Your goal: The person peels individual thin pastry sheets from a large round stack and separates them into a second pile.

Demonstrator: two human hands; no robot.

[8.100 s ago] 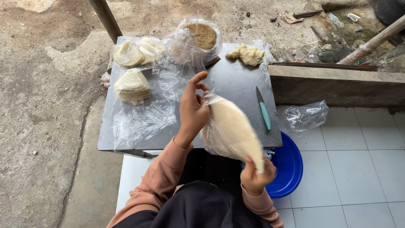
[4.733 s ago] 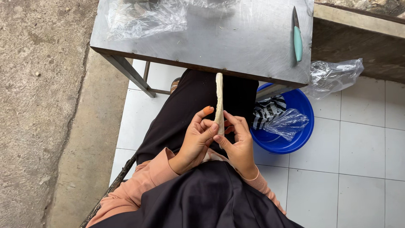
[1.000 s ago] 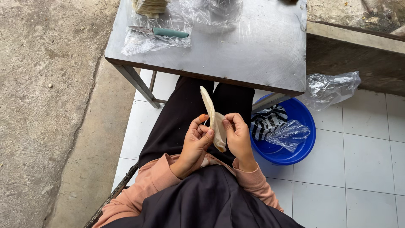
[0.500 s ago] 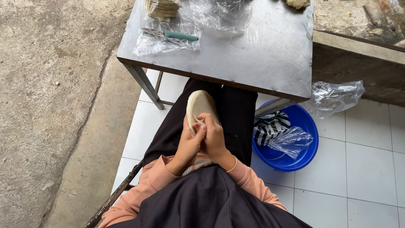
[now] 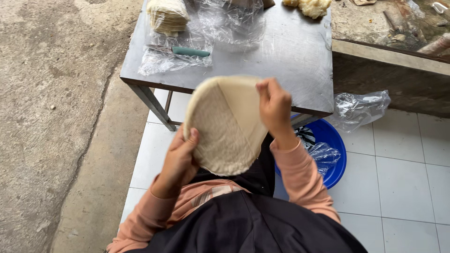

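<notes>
Below table edge (image 5: 225, 89) | left hand (image 5: 180, 157), right hand (image 5: 274, 105): fingers grip wrapper (image 5: 225, 124) rims (open air around)

Both hands (image 5: 276, 105) hold a pale round wrapper (image 5: 225, 124).

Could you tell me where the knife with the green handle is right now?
In the head view, the knife lies on clear plastic at the table's near-left corner, just below the stack of wrappers.

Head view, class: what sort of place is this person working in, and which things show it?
Probably an outdoor or semi-open food-preparation spot at a home or small workshop: a metal table on white floor tiles beside bare rough concrete, with stacked thin wrappers on plastic sheeting.
</notes>
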